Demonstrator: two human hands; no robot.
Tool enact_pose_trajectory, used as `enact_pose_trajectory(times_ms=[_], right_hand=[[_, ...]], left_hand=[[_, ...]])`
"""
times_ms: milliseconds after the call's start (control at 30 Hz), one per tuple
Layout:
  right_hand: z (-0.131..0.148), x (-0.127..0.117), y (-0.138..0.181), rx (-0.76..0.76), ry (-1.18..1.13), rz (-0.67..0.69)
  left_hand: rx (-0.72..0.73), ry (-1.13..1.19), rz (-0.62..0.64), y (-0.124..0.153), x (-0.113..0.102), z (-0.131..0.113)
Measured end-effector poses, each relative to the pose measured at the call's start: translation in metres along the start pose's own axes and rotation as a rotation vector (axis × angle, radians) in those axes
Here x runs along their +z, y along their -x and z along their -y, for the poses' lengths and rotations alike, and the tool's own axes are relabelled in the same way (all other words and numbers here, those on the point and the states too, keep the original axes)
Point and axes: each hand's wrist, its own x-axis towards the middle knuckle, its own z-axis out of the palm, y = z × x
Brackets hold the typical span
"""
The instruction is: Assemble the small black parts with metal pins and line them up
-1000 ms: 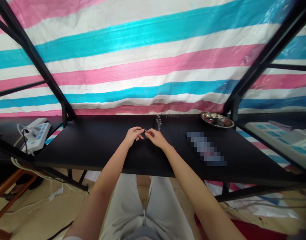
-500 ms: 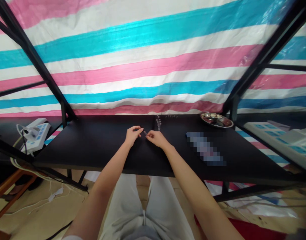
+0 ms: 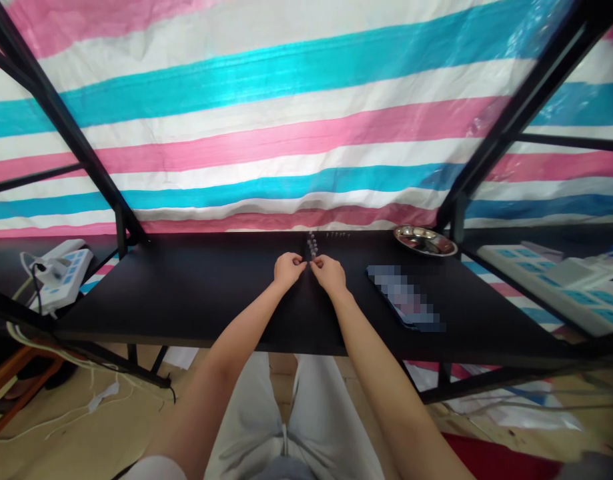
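Note:
My left hand (image 3: 287, 270) and my right hand (image 3: 330, 273) meet over the middle of the black table (image 3: 196, 293), fingers pinched together tip to tip. Something very small sits between the fingertips; I cannot make out what it is. Just beyond the hands stands a short row of small clear pieces (image 3: 312, 245), and a line of tiny dark pieces (image 3: 337, 235) lies at the table's far edge.
A metal dish (image 3: 425, 240) sits at the back right, with a blurred flat object (image 3: 403, 305) nearer on the right. A white power strip (image 3: 56, 270) with cables lies at the left. Black frame bars rise on both sides before a striped tarp.
Both hands have moved farther away and to the right, closer to the row of clear pieces, and their fingertips have drawn together. The view has shifted slightly.

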Motion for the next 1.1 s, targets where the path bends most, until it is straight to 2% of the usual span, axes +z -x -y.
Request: enact_pose_trajectory(times_ms=[267,467,767,933,1100], right_hand=[[-0.006,0.001,-0.003,-0.010,0.102,0.097],[-0.008,0.001,-0.002,-0.054,0.138,0.113],[-0.004,-0.003,-0.001,-0.033,0.133,0.143],[-0.006,0.000,-0.002,-0.075,0.018,0.105],[-0.004,0.006,-0.004,-0.298,-0.162,-0.090]], left_hand=[[-0.125,-0.174,0.049,-0.001,0.002,0.002],[-0.080,-0.214,0.042,0.005,-0.005,0.008],[-0.030,-0.211,0.038,0.011,-0.006,0.011],[0.009,-0.006,-0.022,0.014,-0.008,0.017],[-0.030,0.273,-0.076,0.015,-0.014,0.017]])
